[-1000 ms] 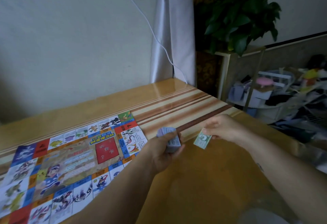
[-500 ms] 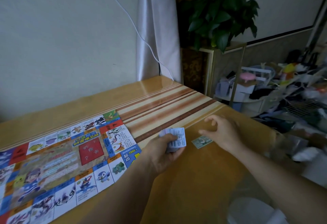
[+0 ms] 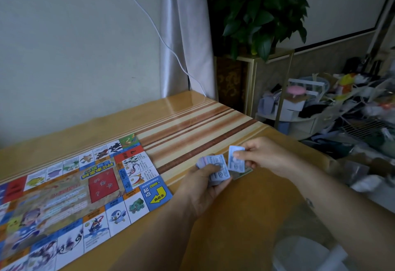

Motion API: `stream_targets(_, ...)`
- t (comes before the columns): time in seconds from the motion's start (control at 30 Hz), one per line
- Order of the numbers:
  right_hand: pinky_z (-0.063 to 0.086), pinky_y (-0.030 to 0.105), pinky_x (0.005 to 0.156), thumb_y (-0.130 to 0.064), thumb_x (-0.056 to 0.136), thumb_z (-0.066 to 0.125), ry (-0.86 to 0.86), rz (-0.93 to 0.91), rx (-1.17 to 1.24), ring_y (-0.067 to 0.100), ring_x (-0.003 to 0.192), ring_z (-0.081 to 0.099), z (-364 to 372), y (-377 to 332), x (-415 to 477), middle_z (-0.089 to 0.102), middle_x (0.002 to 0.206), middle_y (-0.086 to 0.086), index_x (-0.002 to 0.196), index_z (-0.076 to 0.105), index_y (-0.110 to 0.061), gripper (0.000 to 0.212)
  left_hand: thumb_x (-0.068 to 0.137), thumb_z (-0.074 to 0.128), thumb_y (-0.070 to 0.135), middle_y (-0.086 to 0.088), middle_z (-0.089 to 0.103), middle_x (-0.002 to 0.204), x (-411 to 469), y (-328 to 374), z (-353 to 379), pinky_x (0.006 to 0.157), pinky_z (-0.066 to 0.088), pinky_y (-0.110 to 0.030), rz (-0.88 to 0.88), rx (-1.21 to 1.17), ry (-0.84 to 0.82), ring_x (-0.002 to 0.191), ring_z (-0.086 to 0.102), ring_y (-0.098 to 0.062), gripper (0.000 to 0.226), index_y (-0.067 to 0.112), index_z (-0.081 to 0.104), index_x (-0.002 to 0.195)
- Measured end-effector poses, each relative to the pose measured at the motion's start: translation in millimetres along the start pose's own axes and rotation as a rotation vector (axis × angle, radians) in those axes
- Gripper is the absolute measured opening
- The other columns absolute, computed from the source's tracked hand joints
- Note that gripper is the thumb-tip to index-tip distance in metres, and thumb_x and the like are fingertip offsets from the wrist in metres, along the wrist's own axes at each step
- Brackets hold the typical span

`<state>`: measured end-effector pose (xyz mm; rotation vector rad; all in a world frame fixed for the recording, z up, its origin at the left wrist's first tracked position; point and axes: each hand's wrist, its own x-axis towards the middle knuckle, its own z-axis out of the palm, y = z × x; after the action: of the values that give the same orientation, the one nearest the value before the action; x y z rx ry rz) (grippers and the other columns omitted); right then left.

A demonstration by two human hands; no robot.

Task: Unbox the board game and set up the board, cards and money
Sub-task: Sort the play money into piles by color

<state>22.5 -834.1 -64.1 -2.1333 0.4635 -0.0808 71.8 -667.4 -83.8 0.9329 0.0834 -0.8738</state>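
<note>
The game board [image 3: 74,195] is running off the left and lower picture edges, so only part of it is showing, and most of its small print is too fine to read. A green note [image 3: 242,174] is lying flat on the bench [image 3: 245,217] toward its right edge, mostly hidden under the hands, with only a strip peeking out. At the lower right a pale blurred shape [image 3: 305,253] is showing, too soft to make out. One board, one stack of blue notes, one single blue note and one green note are appearing; how many notes the stack is holding cannot be counted. The left hand [image 3: 203,189] is curling its fingers round the stack of blue notes [image 3: 220,176], thumb lying across the top, just right of the board's blue arrow corner. The right hand [image 3: 265,155] is pinching the single blue note [image 3: 235,159] between thumb and fingertips, holding it tilted up just beside the stack and over the green note.
</note>
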Motion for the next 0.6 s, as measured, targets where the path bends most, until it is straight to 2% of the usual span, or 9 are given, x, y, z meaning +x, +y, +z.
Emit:
stream_targets(0.07, 0.043, 0.018, 0.058, -0.016, 0.09, 0.062, 0.192, 0.033, 0.075, 0.009, 0.069, 0.056, -14.4, 14.0, 7.2, 0.065, 0.086, 0.002, 0.095, 0.064, -0.018, 0.006, 0.093, 0.047, -0.007, -0.021, 0.066, 0.099, 2.9, -1.1, -1.6, 0.058, 0.06, -0.032, 0.012, 0.004, 0.007, 0.088, 0.066, -0.027, 0.02, 0.003, 0.055, 0.108)
stream_targets(0.1, 0.043, 0.018, 0.058, -0.014, 0.09, 0.063, 0.296, 0.032, 0.079, 0.01, 0.074, 0.058, -20.6, 23.4, 11.8, 0.065, 0.092, 0.002, 0.101, 0.064, -0.019, 0.013, 0.092, 0.048, -0.007, -0.021, 0.066, 0.099, 4.0, -1.9, -2.2, 0.057, 0.059, -0.031, 0.014, 0.009, 0.018, 0.088, 0.066, -0.027, 0.021, 0.004, 0.055, 0.109)
stream_targets(0.17, 0.044, 0.023, 0.059, -0.011, 0.087, 0.066, 0.431, 0.031, 0.003, 0.017, 0.084, 0.062, -24.3, 43.9, 20.7, 0.066, 0.1, 0.007, 0.106, 0.066, -0.015, 0.019, 0.092, 0.049, -0.008, -0.022, 0.065, 0.102, 5.2, -3.7, -1.5, 0.056, 0.059, -0.031, 0.014, 0.027, 0.049, 0.089, 0.065, -0.027, 0.022, 0.005, 0.055, 0.108)
stream_targets(0.27, 0.041, 0.027, 0.06, -0.013, 0.085, 0.068, 0.473, 0.076, -0.119, 0.023, 0.08, 0.062, -12.6, 63.2, 27.5, 0.066, 0.083, 0.004, 0.086, 0.064, -0.015, 0.005, 0.09, 0.051, -0.009, -0.022, 0.062, 0.105, 6.0, -5.9, 1.9, 0.054, 0.059, -0.029, 0.019, 0.072, 0.077, 0.087, 0.064, -0.028, 0.021, 0.006, 0.055, 0.105)
stream_targets(0.33, 0.043, 0.03, 0.068, -0.021, 0.083, 0.071, 0.48, 0.07, -0.22, 0.023, 0.079, 0.06, -5.9, 67.8, 26.7, 0.057, 0.071, -0.007, 0.077, 0.058, -0.022, 0.014, 0.089, 0.052, -0.009, -0.022, 0.061, 0.103, 7.3, -7.4, 3.3, 0.053, 0.058, -0.028, 0.03, 0.102, 0.084, 0.086, 0.063, -0.028, 0.021, 0.005, 0.055, 0.105)
stream_targets(0.4, 0.037, 0.036, 0.086, -0.034, 0.081, 0.071, 0.551, 0.077, -0.496, 0.021, 0.093, 0.058, -5.6, 64.5, 21.4, 0.058, 0.084, -0.008, 0.074, 0.051, -0.03, 0.021, 0.088, 0.055, -0.009, -0.021, 0.063, 0.102, 8.3, -9.0, 3.8, 0.053, 0.058, -0.027, 0.033, 0.124, 0.089, 0.086, 0.064, -0.028, 0.022, 0.004, 0.055, 0.106)
stream_targets(0.47, 0.033, 0.035, 0.088, -0.041, 0.081, 0.07, 0.647, 0.019, -0.557, 0.02, 0.099, 0.054, -8.3, 53.0, 14.1, 0.056, 0.098, -0.004, 0.079, 0.053, -0.029, 0.02, 0.087, 0.057, -0.008, -0.02, 0.064, 0.101, 10.2, -10.6, 4.0, 0.053, 0.058, -0.026, 0.038, 0.144, 0.087, 0.085, 0.065, -0.027, 0.024, 0.004, 0.056, 0.108)
stream_targets(0.53, 0.039, 0.026, 0.077, -0.042, 0.083, 0.067, 0.536, -0.086, -0.282, 0.014, 0.092, 0.056, -7.7, 32.5, 5.0, 0.058, 0.098, -0.004, 0.088, 0.06, -0.024, 0.02, 0.085, 0.06, -0.008, -0.018, 0.066, 0.098, 11.4, -13.1, 6.2, 0.054, 0.057, -0.025, 0.041, 0.159, 0.067, 0.084, 0.067, -0.025, 0.023, 0.004, 0.058, 0.105)
stream_targets(0.6, 0.043, 0.02, 0.069, -0.044, 0.083, 0.067, 0.158, -0.056, -0.034, 0.008, 0.086, 0.06, -3.1, 11.8, -3.1, 0.064, 0.094, -0.006, 0.095, 0.063, -0.021, 0.027, 0.085, 0.061, -0.007, -0.016, 0.068, 0.093, 12.7, -15.7, 10.2, 0.055, 0.057, -0.024, 0.055, 0.175, 0.044, 0.08, 0.068, -0.023, 0.022, 0.005, 0.059, 0.103)
